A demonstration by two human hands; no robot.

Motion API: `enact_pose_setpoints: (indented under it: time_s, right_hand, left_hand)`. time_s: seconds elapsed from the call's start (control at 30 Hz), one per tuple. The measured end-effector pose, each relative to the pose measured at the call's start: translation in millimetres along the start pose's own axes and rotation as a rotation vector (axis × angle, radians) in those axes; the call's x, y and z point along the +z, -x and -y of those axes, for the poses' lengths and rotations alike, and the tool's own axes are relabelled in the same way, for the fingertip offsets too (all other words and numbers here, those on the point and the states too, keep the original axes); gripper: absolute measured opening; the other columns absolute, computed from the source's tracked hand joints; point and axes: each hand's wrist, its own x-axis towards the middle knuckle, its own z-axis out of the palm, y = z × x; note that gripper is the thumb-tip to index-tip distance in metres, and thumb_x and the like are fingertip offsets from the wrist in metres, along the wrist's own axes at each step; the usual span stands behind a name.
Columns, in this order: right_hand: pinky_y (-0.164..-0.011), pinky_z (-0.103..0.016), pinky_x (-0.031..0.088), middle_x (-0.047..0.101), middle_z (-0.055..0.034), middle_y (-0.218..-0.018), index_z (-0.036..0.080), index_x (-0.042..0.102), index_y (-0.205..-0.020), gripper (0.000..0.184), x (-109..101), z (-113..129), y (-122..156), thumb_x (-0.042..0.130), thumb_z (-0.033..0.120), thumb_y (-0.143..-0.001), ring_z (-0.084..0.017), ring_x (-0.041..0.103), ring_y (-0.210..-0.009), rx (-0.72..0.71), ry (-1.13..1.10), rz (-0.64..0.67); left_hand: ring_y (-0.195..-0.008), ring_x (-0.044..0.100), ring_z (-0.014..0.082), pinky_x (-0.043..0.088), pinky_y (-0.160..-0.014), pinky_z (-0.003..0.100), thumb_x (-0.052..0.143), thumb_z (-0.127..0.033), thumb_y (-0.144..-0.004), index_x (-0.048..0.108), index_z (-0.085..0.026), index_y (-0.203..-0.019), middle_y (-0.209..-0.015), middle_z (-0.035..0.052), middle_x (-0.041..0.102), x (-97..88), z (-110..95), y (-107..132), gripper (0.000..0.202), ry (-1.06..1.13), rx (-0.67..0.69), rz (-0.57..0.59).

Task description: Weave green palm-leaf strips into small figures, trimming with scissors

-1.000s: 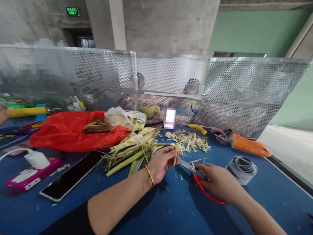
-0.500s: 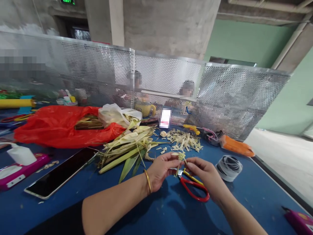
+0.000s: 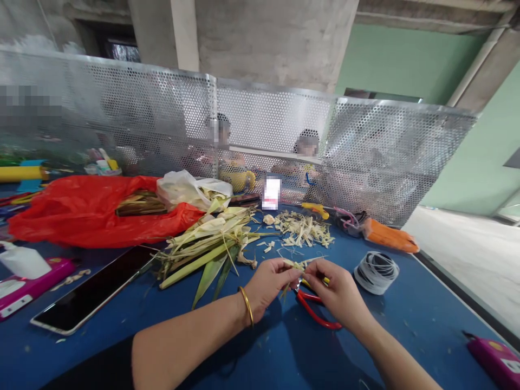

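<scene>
My left hand [image 3: 271,286] pinches a small piece of pale green, husk-like leaf [image 3: 296,265] between thumb and fingers. My right hand [image 3: 331,284] meets it from the other side, its thumb and fingertips closed on the right end of the same piece. Fine pale strands [image 3: 290,252] stick up just beyond the fingertips. Beneath the hands lie red-handled scissors [image 3: 319,314], partly covered by my right hand. Part of a yellow tool [image 3: 309,283] shows beside them. A coil of white cord [image 3: 377,272] rests to the right of my right hand.
Dried husk leaves [image 3: 211,238] and pale scraps [image 3: 304,228] lie beyond the hands. To the left are a red plastic bag [image 3: 81,216], a black-screened phone [image 3: 93,292] and a white bottle [image 3: 24,262]. A perforated metal screen [image 3: 268,119] stands at the back, with people behind it.
My right hand has come closer to the left one, its fingers now lower over the leaf piece. It hides more of the scissors and yellow tool. The view has shifted slightly.
</scene>
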Motion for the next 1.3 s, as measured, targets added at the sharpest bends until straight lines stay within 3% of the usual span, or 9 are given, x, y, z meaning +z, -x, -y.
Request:
enact_pose_setpoints:
  time_s: [0.13,0.33,0.53,0.77,0.9,1.0,1.1,1.2,1.3]
  right_hand:
    - [-0.062,-0.026,0.037,0.057,-0.0030,-0.072,0.019,0.055,-0.074,0.023,1,3,2,0.043,0.024,-0.092,-0.016,0.051,-0.067,-0.209,0.305,-0.074]
    - [-0.067,-0.029,0.036,0.059,-0.0048,-0.074,0.017,0.058,-0.077,0.026,0,0,1,0.040,0.022,-0.095,-0.017,0.053,-0.070,-0.334,0.560,-0.105]
    - [-0.068,-0.031,0.035,0.061,-0.0055,-0.074,0.017,0.059,-0.079,0.026,-2,-2,1,0.040,0.021,-0.096,-0.018,0.054,-0.071,-0.376,0.634,-0.140]
    - [-0.071,-0.031,0.036,0.063,-0.0058,-0.077,0.018,0.060,-0.081,0.024,-1,-2,3,0.042,0.023,-0.095,-0.018,0.057,-0.075,-0.344,0.617,-0.166]
    - [-0.073,-0.031,0.038,0.063,-0.0042,-0.075,0.019,0.059,-0.078,0.021,-2,1,3,0.045,0.024,-0.092,-0.017,0.057,-0.072,-0.293,0.496,-0.159]
    - [-0.070,-0.029,0.041,0.064,-0.0033,-0.079,0.020,0.059,-0.084,0.015,-2,0,2,0.051,0.031,-0.089,-0.018,0.058,-0.074,-0.112,0.249,-0.144]
    - [-0.067,-0.027,0.044,0.064,-0.0021,-0.080,0.019,0.062,-0.092,0.022,1,-6,-1,0.057,0.039,-0.083,-0.018,0.058,-0.076,0.082,-0.075,-0.077]
    - [-0.061,-0.025,0.042,0.061,0.0011,-0.069,0.018,0.064,-0.081,0.024,5,-10,-2,0.062,0.041,-0.079,-0.015,0.055,-0.065,0.171,-0.278,0.013]
    - [-0.059,-0.024,0.041,0.061,0.0019,-0.065,0.017,0.063,-0.074,0.026,5,-7,-2,0.065,0.043,-0.076,-0.013,0.053,-0.062,0.204,-0.393,0.010]
  left_hand:
    - [-0.055,0.046,0.0097,0.033,-0.059,0.024,0.075,-0.043,-0.062,0.062,-0.015,-0.063,-0.056,-0.0015,0.057,-1.6,3,-1,0.031,0.029,-0.050,-0.002]
    - [-0.058,0.051,0.0107,0.036,-0.060,0.024,0.077,-0.035,-0.062,0.066,-0.015,-0.066,-0.059,0.0000,0.060,-6.9,7,-4,0.024,0.080,-0.111,-0.016]
    - [-0.057,0.053,0.0097,0.042,-0.064,0.023,0.080,-0.033,-0.061,0.068,-0.014,-0.069,-0.060,-0.0008,0.060,-8.1,10,-6,0.023,0.213,-0.166,0.049]
    - [-0.062,0.055,0.0096,0.042,-0.064,0.023,0.080,-0.045,-0.060,0.071,-0.013,-0.078,-0.069,0.0022,0.064,-6.9,6,-3,0.038,0.188,-0.190,0.042]
    - [-0.060,0.053,0.0093,0.041,-0.063,0.022,0.080,-0.045,-0.059,0.072,-0.012,-0.075,-0.065,0.0014,0.063,-6.1,5,-3,0.037,0.113,-0.152,0.023]
    - [-0.060,0.054,0.0105,0.042,-0.065,0.024,0.078,-0.042,-0.061,0.072,-0.013,-0.070,-0.062,0.0018,0.063,-4.9,4,-2,0.031,0.046,-0.086,-0.001]
    - [-0.057,0.053,0.0117,0.043,-0.063,0.025,0.076,-0.038,-0.065,0.072,-0.013,-0.064,-0.057,0.0026,0.063,-2.7,1,0,0.025,-0.063,-0.016,0.011]
    - [-0.055,0.053,0.0127,0.043,-0.062,0.025,0.075,-0.035,-0.066,0.070,-0.014,-0.057,-0.054,0.0028,0.063,-1.0,-1,3,0.023,-0.153,0.020,0.027]
    - [-0.055,0.054,0.0132,0.043,-0.063,0.026,0.075,-0.035,-0.065,0.070,-0.015,-0.056,-0.054,0.0024,0.063,-0.9,-1,4,0.023,-0.162,0.041,0.040]
